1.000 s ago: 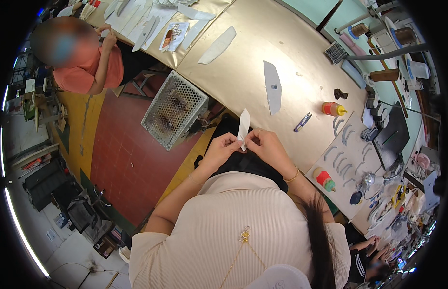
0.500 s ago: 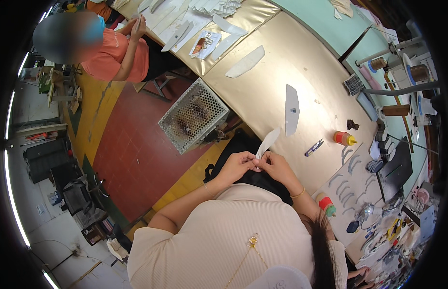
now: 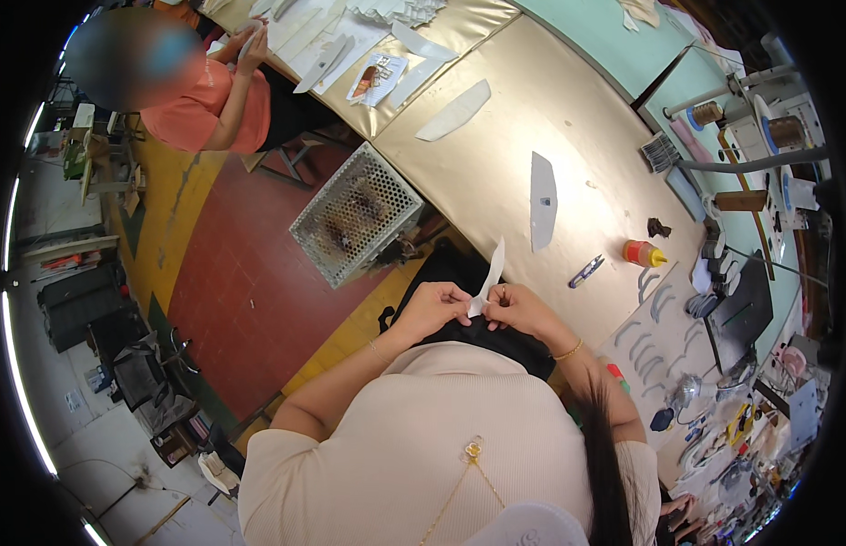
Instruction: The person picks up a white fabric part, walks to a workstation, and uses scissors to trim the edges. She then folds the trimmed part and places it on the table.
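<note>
In front of my belly, over my dark lap, I hold a thin white curved piece [image 3: 493,268] at its lower end. My left hand [image 3: 436,309] pinches one side of that end between thumb and fingers. Close beside it, my right hand [image 3: 521,309] grips the other side, fingers curled. The piece's free tip points up toward the table edge. Nearest on the gold table lies a flat pale-grey panel [image 3: 543,214] with a small dark square on it. Farther off rests a similar whitish panel [image 3: 454,111]. Thread snips [image 3: 586,271] lie to the right.
A red bottle with a yellow cap [image 3: 643,253] lies right of the snips. Curved grey strips [image 3: 633,340] are laid out near my right arm. A perforated metal box [image 3: 355,214] stands left of the table. A co-worker in an orange shirt [image 3: 218,105] sits at the far left.
The white piece has turned more upright and its lower end now shows between my hands. My fingers have moved slightly apart. The whole view has shifted a little.
</note>
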### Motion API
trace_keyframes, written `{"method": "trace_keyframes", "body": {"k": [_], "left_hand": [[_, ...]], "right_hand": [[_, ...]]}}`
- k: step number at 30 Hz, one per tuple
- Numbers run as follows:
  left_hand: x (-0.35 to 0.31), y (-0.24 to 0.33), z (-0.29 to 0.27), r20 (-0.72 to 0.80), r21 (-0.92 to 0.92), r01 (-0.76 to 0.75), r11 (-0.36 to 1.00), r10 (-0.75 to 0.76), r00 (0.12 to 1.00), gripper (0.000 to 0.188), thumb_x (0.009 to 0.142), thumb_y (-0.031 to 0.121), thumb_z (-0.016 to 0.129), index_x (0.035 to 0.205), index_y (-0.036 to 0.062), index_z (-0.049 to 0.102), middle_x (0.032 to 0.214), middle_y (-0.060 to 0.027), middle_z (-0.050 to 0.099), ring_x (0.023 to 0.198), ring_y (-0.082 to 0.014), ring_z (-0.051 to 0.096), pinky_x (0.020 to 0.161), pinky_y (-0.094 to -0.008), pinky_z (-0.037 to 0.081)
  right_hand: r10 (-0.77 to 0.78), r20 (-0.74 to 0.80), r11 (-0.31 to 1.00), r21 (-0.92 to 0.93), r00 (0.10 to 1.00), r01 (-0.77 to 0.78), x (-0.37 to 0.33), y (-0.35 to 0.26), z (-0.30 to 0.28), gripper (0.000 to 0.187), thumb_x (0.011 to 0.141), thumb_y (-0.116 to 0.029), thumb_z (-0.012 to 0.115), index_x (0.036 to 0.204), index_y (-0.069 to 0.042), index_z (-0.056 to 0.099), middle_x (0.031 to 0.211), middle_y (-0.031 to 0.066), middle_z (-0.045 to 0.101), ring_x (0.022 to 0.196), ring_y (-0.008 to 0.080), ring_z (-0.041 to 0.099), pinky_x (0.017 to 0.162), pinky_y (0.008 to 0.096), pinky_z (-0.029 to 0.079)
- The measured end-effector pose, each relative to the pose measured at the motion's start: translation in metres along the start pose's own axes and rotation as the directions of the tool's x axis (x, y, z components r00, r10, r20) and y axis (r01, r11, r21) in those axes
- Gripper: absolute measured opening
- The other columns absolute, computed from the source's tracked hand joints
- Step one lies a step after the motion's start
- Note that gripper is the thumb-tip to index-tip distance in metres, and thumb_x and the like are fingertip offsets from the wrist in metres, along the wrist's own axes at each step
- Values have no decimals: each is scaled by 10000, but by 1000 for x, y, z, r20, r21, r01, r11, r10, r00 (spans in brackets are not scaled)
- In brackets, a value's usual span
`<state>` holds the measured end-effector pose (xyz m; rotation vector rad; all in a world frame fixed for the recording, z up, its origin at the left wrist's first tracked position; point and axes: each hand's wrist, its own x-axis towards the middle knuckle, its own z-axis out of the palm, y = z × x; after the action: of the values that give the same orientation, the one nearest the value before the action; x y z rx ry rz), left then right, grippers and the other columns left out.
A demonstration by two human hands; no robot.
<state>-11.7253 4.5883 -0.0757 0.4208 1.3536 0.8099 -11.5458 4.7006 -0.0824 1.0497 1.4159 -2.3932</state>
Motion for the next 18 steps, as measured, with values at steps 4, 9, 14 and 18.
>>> {"method": "trace_keyframes", "body": {"k": [4, 9, 14, 18], "left_hand": [[2, 18, -7, 98, 101, 44, 994, -54, 994, 102, 846, 45, 635, 908, -26, 598, 813, -84, 648, 699, -150, 658, 648, -232, 493], [3, 39, -1, 111, 102, 44, 994, -55, 992, 181, 881, 153, 648, 893, 5, 544, 837, -70, 640, 782, -137, 640, 706, -239, 485], [4, 42, -3, 238, 156, -30, 987, -8, 971, 238, 905, 229, 637, 863, 17, 537, 842, -52, 630, 781, -89, 585, 688, -224, 460], [-3, 56, -5, 371, 103, -14, 995, -26, 928, 221, 917, 219, 619, 852, 17, 555, 833, -18, 592, 773, -66, 535, 681, -213, 431]], "right_hand": [[-17, 58, 995, -97, 998, 22, 2, -6, -11, 208, 784, -116, 641, 658, -67, 483, 651, 11, 579, 614, 87, 613, 519, 206, 430], [-82, 133, 976, -190, 988, 107, 1, -38, -9, 199, 788, -147, 642, 671, -49, 513, 670, 32, 597, 626, 87, 607, 533, 218, 443], [-75, 264, 975, -184, 962, 127, -2, -52, -9, 261, 821, -187, 632, 665, -58, 466, 731, 32, 611, 669, 86, 609, 592, 216, 467], [-28, 392, 996, -63, 920, 57, -3, -57, -16, 268, 814, -168, 649, 660, -52, 463, 735, 48, 616, 671, 91, 610, 600, 214, 480]]}}
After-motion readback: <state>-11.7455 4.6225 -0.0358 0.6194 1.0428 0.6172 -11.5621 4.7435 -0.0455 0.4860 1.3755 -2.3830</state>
